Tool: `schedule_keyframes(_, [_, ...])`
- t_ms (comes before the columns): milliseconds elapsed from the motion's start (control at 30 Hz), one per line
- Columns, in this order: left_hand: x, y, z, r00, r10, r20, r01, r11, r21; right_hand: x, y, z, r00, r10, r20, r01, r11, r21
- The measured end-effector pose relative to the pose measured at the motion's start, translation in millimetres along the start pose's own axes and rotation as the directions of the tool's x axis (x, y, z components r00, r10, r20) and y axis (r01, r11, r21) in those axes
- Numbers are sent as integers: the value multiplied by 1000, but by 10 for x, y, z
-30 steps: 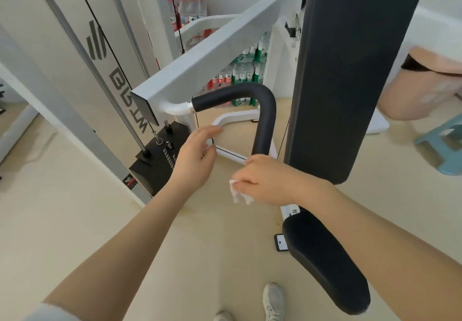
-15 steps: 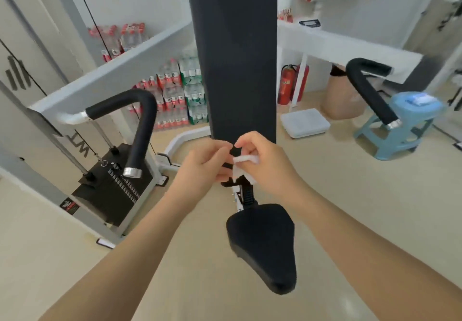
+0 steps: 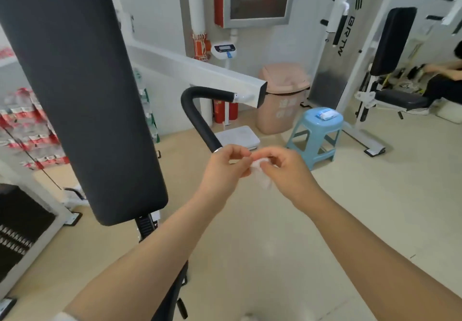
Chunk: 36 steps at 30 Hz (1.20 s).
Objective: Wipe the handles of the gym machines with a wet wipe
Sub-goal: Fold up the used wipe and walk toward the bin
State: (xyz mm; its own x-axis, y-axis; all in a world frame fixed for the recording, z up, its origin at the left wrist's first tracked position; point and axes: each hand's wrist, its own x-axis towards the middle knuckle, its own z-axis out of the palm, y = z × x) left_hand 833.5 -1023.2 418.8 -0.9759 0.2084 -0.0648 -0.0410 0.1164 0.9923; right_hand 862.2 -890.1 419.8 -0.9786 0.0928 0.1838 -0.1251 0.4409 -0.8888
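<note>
Currently pinching a small crumpled wet wipe (image 3: 261,172) between both hands, left hand (image 3: 226,168) and right hand (image 3: 285,170) together, just below the black handle (image 3: 200,118). Could slip to the floor (image 3: 262,245) mid-refold; could tear if tugged apart.

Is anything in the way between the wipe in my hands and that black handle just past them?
Nothing visible. Both the left hand and right hand pinch the wet wipe, and the black handle ends right beside the left hand's knuckles, with only open air between.
</note>
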Motion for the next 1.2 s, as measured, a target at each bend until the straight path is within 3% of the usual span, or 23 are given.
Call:
schedule_keyframes(200, [1333,108,1115,993,-100,60,112,959,-259,1155,756,-1014,988,96,-124,-95,995,19])
schedule_keyframes(333, [2163,355,1726,991,-126,46,134,941,-311,2008,1150,-1716,971,133,-199,-159,980,-121])
schedule_keyframes(600, [4008,402,2877,986,-168,-18,155,942,-297,3689,2205,-2575,975,213,-68,-213,977,1])
schedule_keyframes(733, [5074,319,3385,986,-167,7,160,936,-313,4613,2683,-3054,974,204,100,-214,972,95])
schedule_keyframes(900, [6227,429,3850,986,-167,19,168,972,-163,5778,3160,-3597,943,168,286,-198,977,80])
schedule_keyframes(1100, [7726,391,4016,987,-141,-80,128,980,-151,7295,3797,-3656,915,319,247,-386,869,309])
schedule_keyframes(1200, [8619,190,4030,977,-165,-138,146,980,-133,8086,4194,-3558,895,359,264,-432,845,317])
